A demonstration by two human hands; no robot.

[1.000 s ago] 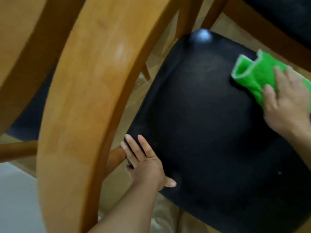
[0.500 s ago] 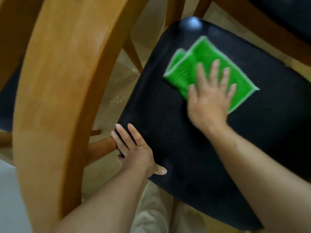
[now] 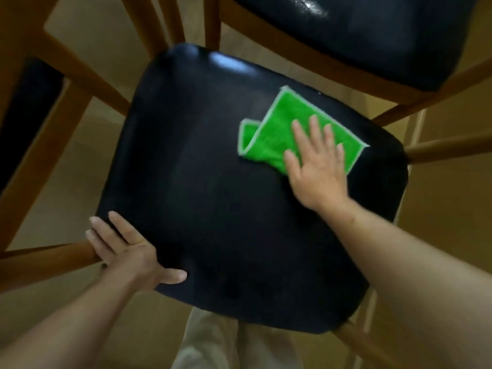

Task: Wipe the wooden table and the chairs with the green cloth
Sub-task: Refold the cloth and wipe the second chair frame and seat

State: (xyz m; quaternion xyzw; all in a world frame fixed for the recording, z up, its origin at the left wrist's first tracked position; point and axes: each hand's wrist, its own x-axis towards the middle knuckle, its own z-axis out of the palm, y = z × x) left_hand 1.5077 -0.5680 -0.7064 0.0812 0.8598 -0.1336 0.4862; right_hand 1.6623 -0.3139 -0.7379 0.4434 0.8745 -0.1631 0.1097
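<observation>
The green cloth (image 3: 290, 129), one corner folded over, is pressed flat onto the far right part of the black chair seat (image 3: 213, 182) by the right hand (image 3: 316, 169), fingers (image 3: 300, 137) straight and spread. The seat's near left corner is touched by the left hand (image 3: 127, 254), fingers extended, thumb out along the front edge. A second black seat (image 3: 359, 35) is seen beyond.

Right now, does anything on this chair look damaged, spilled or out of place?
Nothing serious. The green cloth has one corner folded over at its left edge while the right hand presses it flat on the black seat, which shows no tear or spill.
</observation>
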